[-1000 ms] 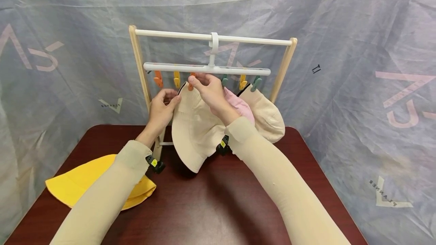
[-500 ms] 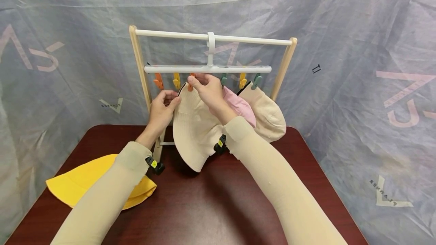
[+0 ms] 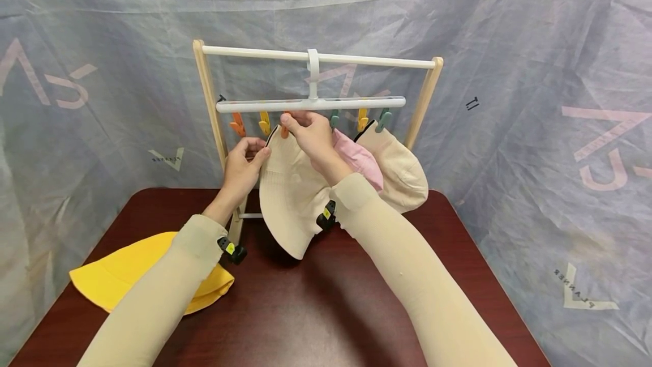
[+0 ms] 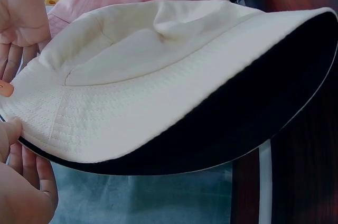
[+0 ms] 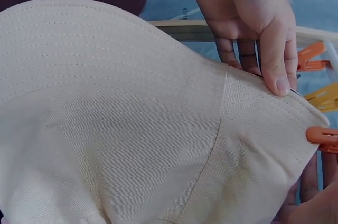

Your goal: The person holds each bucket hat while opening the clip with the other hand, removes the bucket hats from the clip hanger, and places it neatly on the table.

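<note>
My left grip [image 3: 241, 166] pinching near cream hat [image 3: 290, 194] by its brim, my right grip [image 3: 314, 136] pinching orange clip [image 3: 285, 127] at brim edge — I see hat below white hanger [image 3: 265, 106], yellow hat [image 3: 117, 268] on worktop [image 3: 300, 316].

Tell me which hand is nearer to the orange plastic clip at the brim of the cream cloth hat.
Right. The right hand touches the orange clip; the left hand is lower, to the clip's left in the head view, pinching the cream hat by its edge.
</note>
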A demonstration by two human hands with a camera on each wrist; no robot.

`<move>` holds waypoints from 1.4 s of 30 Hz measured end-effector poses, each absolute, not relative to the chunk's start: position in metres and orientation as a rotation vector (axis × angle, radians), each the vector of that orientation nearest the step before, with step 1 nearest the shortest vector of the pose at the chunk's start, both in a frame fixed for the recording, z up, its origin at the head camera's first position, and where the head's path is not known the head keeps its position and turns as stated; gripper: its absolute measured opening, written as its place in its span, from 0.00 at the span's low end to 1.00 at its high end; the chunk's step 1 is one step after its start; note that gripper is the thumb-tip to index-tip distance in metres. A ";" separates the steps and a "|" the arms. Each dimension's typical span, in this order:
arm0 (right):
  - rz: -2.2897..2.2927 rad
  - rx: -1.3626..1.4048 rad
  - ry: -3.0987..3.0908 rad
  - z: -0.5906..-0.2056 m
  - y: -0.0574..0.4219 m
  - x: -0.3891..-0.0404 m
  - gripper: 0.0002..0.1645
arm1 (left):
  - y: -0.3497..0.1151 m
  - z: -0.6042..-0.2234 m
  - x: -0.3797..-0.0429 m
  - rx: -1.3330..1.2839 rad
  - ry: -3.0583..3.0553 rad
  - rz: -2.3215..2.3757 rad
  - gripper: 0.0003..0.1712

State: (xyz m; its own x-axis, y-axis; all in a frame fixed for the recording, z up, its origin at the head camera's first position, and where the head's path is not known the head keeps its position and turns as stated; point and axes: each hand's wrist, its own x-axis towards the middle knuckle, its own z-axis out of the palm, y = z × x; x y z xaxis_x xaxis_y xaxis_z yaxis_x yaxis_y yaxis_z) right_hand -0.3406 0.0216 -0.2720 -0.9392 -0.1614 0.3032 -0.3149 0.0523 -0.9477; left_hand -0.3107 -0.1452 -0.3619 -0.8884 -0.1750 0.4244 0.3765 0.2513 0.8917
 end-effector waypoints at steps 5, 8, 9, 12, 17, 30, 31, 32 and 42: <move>2.041 0.452 -2.208 -0.272 0.021 -0.340 0.16 | -0.144 -0.359 -0.306 -0.176 -2.098 -1.676 0.17; 2.049 0.438 -2.203 -0.271 0.020 -0.340 0.16 | -0.140 -0.349 -0.295 -0.184 -2.103 -1.666 0.16; 2.049 0.434 -2.200 -0.271 0.020 -0.341 0.16 | -0.139 -0.345 -0.292 -0.185 -2.105 -1.663 0.16; 2.036 0.421 -2.198 -0.272 0.019 -0.341 0.15 | -0.136 -0.337 -0.282 -0.193 -2.108 -1.656 0.15; 2.011 0.407 -2.201 -0.272 0.018 -0.341 0.14 | -0.135 -0.334 -0.278 -0.202 -2.108 -1.651 0.15; 2.033 0.413 -2.179 -0.271 0.017 -0.341 0.12 | -0.135 -0.337 -0.276 -0.215 -2.089 -1.658 0.14; 2.027 0.406 -2.183 -0.271 0.017 -0.341 0.12 | -0.135 -0.337 -0.276 -0.214 -2.088 -1.660 0.14; 2.021 0.400 -2.188 -0.270 0.017 -0.341 0.12 | -0.135 -0.337 -0.275 -0.213 -2.088 -1.662 0.14; 2.027 0.398 -2.180 -0.270 0.016 -0.340 0.11 | -0.133 -0.336 -0.273 -0.200 -2.079 -1.665 0.14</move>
